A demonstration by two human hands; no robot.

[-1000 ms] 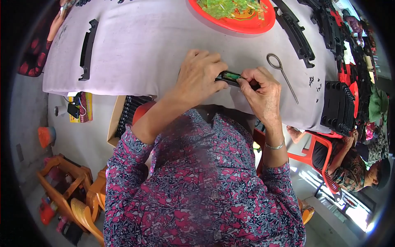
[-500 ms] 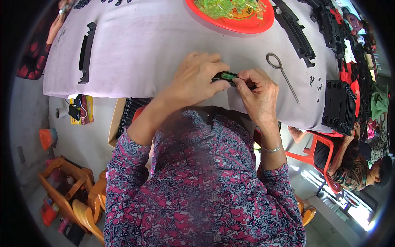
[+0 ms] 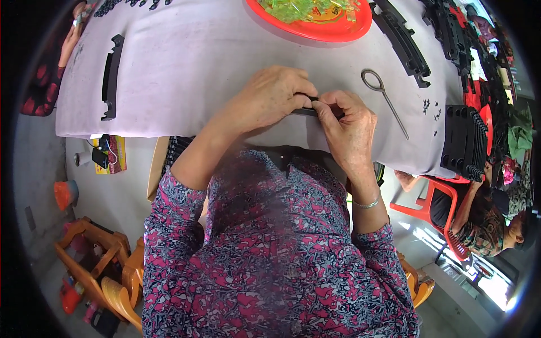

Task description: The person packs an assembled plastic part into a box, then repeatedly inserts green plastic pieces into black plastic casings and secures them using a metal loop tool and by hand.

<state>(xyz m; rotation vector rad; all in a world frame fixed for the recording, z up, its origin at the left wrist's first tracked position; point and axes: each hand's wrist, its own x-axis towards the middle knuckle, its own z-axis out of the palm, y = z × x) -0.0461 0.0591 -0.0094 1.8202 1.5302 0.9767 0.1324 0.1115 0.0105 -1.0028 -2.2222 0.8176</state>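
Over the near edge of the cloth-covered table, my two hands meet on a slim black plastic part (image 3: 306, 111). My left hand (image 3: 273, 98) is closed round its left end. With thumb and bent fingers, my right hand (image 3: 349, 127) pinches the other end; a bracelet circles that wrist. Fingers cover most of the part, so the green piece seen in it earlier is hidden. To the right of my hands lies a metal rod with a looped end (image 3: 389, 105). Beyond them is a red plate (image 3: 327, 38) of clear yellow-green pieces.
A long black plastic strip (image 3: 112, 79) lies at the left, and more black strips (image 3: 403, 48) at the far right. Tiny black bits (image 3: 426, 106) are scattered near a stack of black parts (image 3: 462, 143). Another person sits beside a red chair (image 3: 431, 205); a third person's hand (image 3: 72, 39) shows far left.
My fingers have closed further over the black part, and the green piece in it has gone from sight. Both hands stay in nearly the same place; the whole view has shifted slightly.
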